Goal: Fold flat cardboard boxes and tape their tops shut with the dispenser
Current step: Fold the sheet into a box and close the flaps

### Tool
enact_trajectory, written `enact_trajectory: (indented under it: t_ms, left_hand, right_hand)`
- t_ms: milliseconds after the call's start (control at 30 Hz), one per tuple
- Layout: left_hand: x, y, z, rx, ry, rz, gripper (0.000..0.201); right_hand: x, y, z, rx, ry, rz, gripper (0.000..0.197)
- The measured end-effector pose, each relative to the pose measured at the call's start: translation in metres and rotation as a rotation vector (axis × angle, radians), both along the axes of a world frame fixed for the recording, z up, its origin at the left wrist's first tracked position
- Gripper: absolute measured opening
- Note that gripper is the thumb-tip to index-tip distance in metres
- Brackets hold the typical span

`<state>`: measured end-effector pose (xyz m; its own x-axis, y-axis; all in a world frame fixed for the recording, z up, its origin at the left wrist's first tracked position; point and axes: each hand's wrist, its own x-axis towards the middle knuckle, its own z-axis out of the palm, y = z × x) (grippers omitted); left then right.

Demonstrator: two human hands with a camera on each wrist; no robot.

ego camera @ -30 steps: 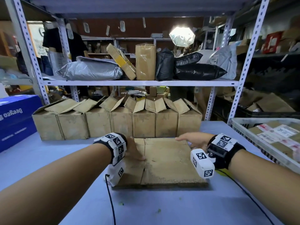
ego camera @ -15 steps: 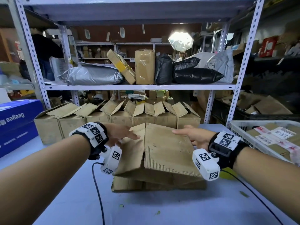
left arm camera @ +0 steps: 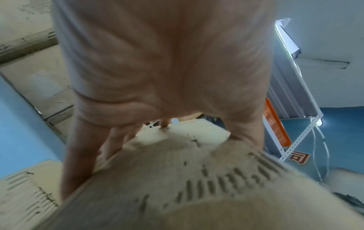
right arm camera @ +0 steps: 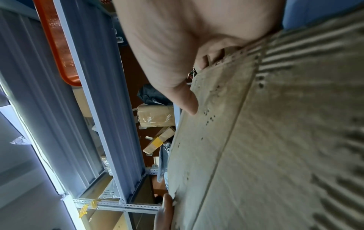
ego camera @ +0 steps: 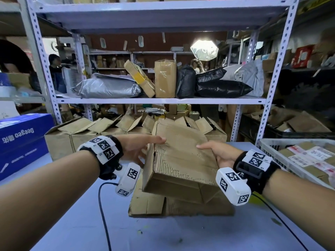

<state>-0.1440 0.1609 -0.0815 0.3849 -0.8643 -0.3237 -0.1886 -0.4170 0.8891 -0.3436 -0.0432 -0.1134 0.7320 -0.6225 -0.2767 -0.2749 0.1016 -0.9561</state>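
Head view: flat box [ego camera: 183,156] held clear of the worktop [ego camera: 76,223], above a stack of more flats [ego camera: 154,205], far end tilted up toward the shelving [ego camera: 159,100]. Left hand [ego camera: 139,147] on the left edge, thumb over the top face, fingers [ego camera: 140,160] reaching underneath; right hand [ego camera: 220,153] clasping the right edge, thumb on top. Long axis running away from the body, near end low and slightly parted, hinting at a sleeve starting to open. Row of opened boxes [ego camera: 87,131] along the back; white crate [ego camera: 297,160] of labelled parcels at right; blue carton [ego camera: 21,140] at left. No dispenser in sight. Left wrist view: palm [left arm camera: 161,62] close to the lens, fingers [left arm camera: 78,155] spread down one side of the cardboard [left arm camera: 177,179], thumb on the other, clamped on the board. Right wrist view: thumb [right arm camera: 187,101] pressed on the ribbed face [right arm camera: 275,140], fingers curled behind the edge, mostly hidden. Judged light and stiff across the panels yet ready to bend at the scored creases; worn, scuffed surface likely grippy, edges soft and easily crushed. Best taken at opposite side creases, as here, and squeezed inward to pop the sleeve square.
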Motion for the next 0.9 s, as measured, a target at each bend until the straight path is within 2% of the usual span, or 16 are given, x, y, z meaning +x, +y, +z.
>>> enact_trajectory:
  t_ms: [67,167,267,333,400,500,567,667,767,900]
  left_hand:
    - [-0.002,0.002,0.003,-0.114,0.044,0.021,0.071]
    - [-0.006,0.006,0.013,-0.244,0.039,0.053,0.080]
    - [-0.013,0.009,0.023,-0.307,0.019,0.054,0.105]
    - [-0.014,0.009,0.026,-0.346,0.020,0.031,0.107]
    - [-0.015,0.009,0.026,-0.389,0.036,0.011,0.104]
    - [-0.016,0.006,0.024,-0.446,0.064,-0.015,0.112]
    - [-0.018,0.003,0.021,-0.477,0.078,-0.031,0.115]
    - [-0.022,-0.001,0.015,-0.506,0.082,-0.056,0.117]
    - [-0.021,-0.003,0.011,-0.531,0.069,-0.058,0.115]
    - [-0.015,-0.005,0.005,-0.541,0.038,-0.070,0.115]
  right_hand:
    - [-0.004,-0.001,0.003,0.045,-0.053,-0.007,0.034]
    - [-0.011,-0.007,0.010,0.084,-0.150,-0.006,0.030]
    - [-0.018,-0.014,0.013,0.058,-0.170,0.169,0.048]
    - [-0.021,-0.019,0.011,0.031,-0.172,0.297,0.065]
    - [-0.021,-0.025,0.009,0.006,-0.191,0.369,0.073]
    - [-0.021,-0.036,0.008,0.011,-0.218,0.383,0.078]
    - [-0.023,-0.040,0.006,0.035,-0.237,0.428,0.073]
    - [-0.023,-0.043,0.004,0.006,-0.300,0.391,0.058]
    - [-0.022,-0.049,0.003,-0.028,-0.378,0.269,0.086]
    - [-0.022,-0.048,0.006,-0.052,-0.482,0.205,0.092]
